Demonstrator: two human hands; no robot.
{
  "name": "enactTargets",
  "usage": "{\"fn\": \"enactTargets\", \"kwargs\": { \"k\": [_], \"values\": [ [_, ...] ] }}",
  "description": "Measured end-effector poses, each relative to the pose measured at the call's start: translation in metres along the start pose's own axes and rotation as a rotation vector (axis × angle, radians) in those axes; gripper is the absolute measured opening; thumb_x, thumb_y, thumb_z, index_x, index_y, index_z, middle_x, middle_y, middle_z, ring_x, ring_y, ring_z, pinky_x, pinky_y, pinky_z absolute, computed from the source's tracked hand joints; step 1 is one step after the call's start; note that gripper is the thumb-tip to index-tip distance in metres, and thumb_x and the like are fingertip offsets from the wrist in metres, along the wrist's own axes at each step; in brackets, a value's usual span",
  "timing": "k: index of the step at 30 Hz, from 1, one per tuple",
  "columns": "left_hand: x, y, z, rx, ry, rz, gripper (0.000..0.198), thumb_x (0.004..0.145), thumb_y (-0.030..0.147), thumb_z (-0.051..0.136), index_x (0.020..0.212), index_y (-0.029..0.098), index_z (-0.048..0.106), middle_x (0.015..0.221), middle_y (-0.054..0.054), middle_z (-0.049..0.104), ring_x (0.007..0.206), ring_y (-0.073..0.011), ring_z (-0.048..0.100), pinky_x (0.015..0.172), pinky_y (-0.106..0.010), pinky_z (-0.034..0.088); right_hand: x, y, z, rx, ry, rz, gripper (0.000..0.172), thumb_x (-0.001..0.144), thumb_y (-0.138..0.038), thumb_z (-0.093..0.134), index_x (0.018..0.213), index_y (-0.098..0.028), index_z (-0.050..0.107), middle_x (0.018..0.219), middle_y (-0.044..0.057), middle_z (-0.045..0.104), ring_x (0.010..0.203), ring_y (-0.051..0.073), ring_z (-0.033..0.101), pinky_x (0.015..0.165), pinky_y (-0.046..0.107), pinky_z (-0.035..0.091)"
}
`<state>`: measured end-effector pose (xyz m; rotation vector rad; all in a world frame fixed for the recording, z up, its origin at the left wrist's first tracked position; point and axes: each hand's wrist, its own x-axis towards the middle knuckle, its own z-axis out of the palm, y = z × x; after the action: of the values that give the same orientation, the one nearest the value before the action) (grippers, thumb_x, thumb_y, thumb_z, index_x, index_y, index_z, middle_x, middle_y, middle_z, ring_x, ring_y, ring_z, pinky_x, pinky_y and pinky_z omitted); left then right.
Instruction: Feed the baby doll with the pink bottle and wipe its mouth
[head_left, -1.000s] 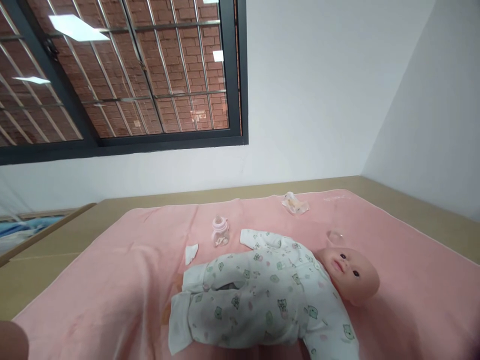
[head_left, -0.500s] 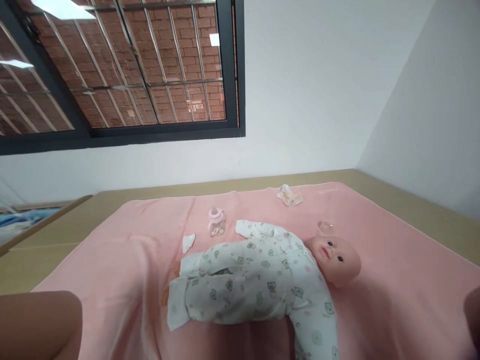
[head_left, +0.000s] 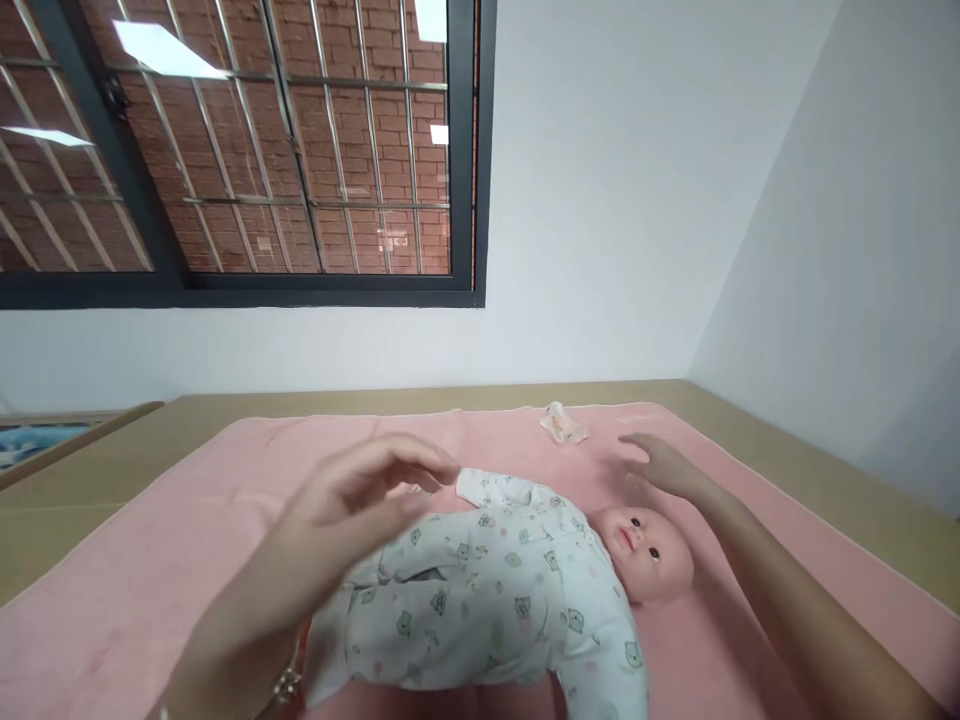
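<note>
A baby doll [head_left: 634,555] in a white sleepsuit [head_left: 480,580] with a small animal print lies on its back on a pink blanket [head_left: 180,560], head to the right. My left hand [head_left: 360,505] hovers over the doll's legs, its thumb and curved fingers apart with nothing between them. It hides most of the small pink-lidded baby bottle; the white scrap near the feet is out of sight. Above the doll's head, my right hand [head_left: 664,465] reaches out with fingers apart, beside where a small clear round item lay, now hardly visible.
A crumpled clear packet [head_left: 562,424] lies near the blanket's far edge. The tan table surface [head_left: 600,392] runs around the blanket, up to white walls [head_left: 600,200]. A dark-framed barred window [head_left: 480,290] is at the back left.
Both hands have come into view from the lower edges, the left over the doll's legs and the right past its head. The camera view has tilted slightly upward. The doll stays lying in place.
</note>
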<state>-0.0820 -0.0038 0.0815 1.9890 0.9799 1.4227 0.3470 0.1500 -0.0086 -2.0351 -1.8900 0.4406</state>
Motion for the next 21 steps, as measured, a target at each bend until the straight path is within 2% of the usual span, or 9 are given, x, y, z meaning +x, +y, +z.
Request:
{"fn": "enactTargets", "kwargs": {
  "k": [1, 3, 5, 8, 11, 14, 16, 18, 21],
  "values": [
    [-0.002, -0.002, 0.011, 0.079, -0.104, 0.000, 0.018, 0.095, 0.028, 0.063, 0.112, 0.027, 0.069, 0.117, -0.004, 0.070, 0.114, -0.0246, 0.064, 0.096, -0.040, 0.055, 0.007, 0.014, 0.014, -0.004, -0.134, 0.043, 0.074, 0.080, -0.041, 0.054, 0.148, -0.017, 0.041, 0.158, 0.007, 0.032, 0.146, 0.027, 0.038, 0.121, 0.041, 0.040],
    [-0.007, -0.006, 0.028, 0.238, -0.268, 0.033, 0.033, 0.094, 0.026, 0.063, 0.126, 0.035, 0.062, 0.137, -0.002, 0.061, 0.129, -0.0289, 0.054, 0.108, -0.051, 0.045, 0.016, 0.036, 0.034, -0.026, -0.244, 0.058, 0.075, 0.076, -0.036, 0.054, 0.146, -0.014, 0.042, 0.149, 0.011, 0.044, 0.137, 0.027, 0.049, 0.115, 0.036, 0.046],
    [-0.009, -0.010, 0.042, 0.370, -0.403, 0.075, 0.040, 0.091, 0.025, 0.066, 0.129, 0.035, 0.060, 0.143, -0.003, 0.056, 0.131, -0.0322, 0.050, 0.112, -0.059, 0.039, 0.021, 0.042, 0.040, -0.045, -0.247, 0.050, 0.065, 0.075, -0.028, 0.050, 0.138, -0.013, 0.050, 0.138, 0.011, 0.055, 0.126, 0.025, 0.057, 0.110, 0.036, 0.048],
    [-0.006, -0.022, 0.062, 0.510, -0.565, 0.117, 0.032, 0.093, 0.029, 0.065, 0.125, 0.028, 0.063, 0.137, -0.007, 0.058, 0.121, -0.0297, 0.056, 0.101, -0.053, 0.049, 0.029, 0.025, 0.021, -0.020, -0.188, 0.021, 0.056, 0.075, -0.027, 0.050, 0.130, -0.015, 0.055, 0.139, 0.010, 0.054, 0.123, 0.025, 0.058, 0.109, 0.039, 0.047],
    [0.001, -0.045, 0.089, 0.611, -0.645, 0.115, 0.027, 0.095, 0.034, 0.064, 0.117, 0.017, 0.064, 0.122, -0.009, 0.062, 0.112, -0.0249, 0.060, 0.094, -0.048, 0.053, 0.037, -0.027, -0.009, 0.059, -0.034, -0.047, 0.059, 0.078, -0.040, 0.056, 0.134, -0.022, 0.049, 0.146, 0.005, 0.048, 0.130, 0.022, 0.052, 0.112, 0.038, 0.044],
    [0.007, -0.073, 0.118, 0.661, -0.667, 0.083, 0.033, 0.096, 0.039, 0.063, 0.119, 0.015, 0.062, 0.119, -0.009, 0.063, 0.108, -0.0234, 0.062, 0.094, -0.047, 0.053, 0.037, -0.104, -0.021, 0.151, -0.036, -0.233, 0.061, 0.081, -0.051, 0.056, 0.137, -0.028, 0.043, 0.140, 0.003, 0.053, 0.111, 0.016, 0.061, 0.090, 0.029, 0.050],
    [0.008, -0.090, 0.136, 0.670, -0.642, 0.055, 0.037, 0.097, 0.042, 0.061, 0.122, 0.015, 0.060, 0.119, -0.009, 0.063, 0.107, -0.0231, 0.063, 0.094, -0.046, 0.054, 0.033, -0.157, -0.011, 0.162, -0.052, -0.401, 0.061, 0.080, -0.049, 0.061, 0.134, -0.026, 0.044, 0.135, 0.004, 0.056, 0.101, 0.012, 0.061, 0.081, 0.024, 0.048],
    [0.005, -0.101, 0.148, 0.672, -0.597, 0.035, 0.039, 0.098, 0.043, 0.059, 0.125, 0.016, 0.059, 0.124, -0.010, 0.062, 0.111, -0.0240, 0.062, 0.095, -0.047, 0.054, 0.031, -0.202, 0.011, 0.189, -0.164, -0.567, 0.061, 0.080, -0.047, 0.062, 0.134, -0.025, 0.044, 0.136, 0.003, 0.056, 0.097, 0.010, 0.061, 0.079, 0.022, 0.047],
    [-0.001, -0.111, 0.157, 0.667, -0.552, 0.035, 0.040, 0.098, 0.043, 0.058, 0.128, 0.016, 0.058, 0.129, -0.011, 0.060, 0.115, -0.0253, 0.060, 0.097, -0.049, 0.052, 0.033, -0.248, 0.051, 0.142, -0.231, -0.761, 0.052, 0.078, -0.038, 0.067, 0.125, -0.020, 0.055, 0.135, 0.004, 0.056, 0.105, 0.011, 0.058, 0.093, 0.025, 0.045]
  ]
}}
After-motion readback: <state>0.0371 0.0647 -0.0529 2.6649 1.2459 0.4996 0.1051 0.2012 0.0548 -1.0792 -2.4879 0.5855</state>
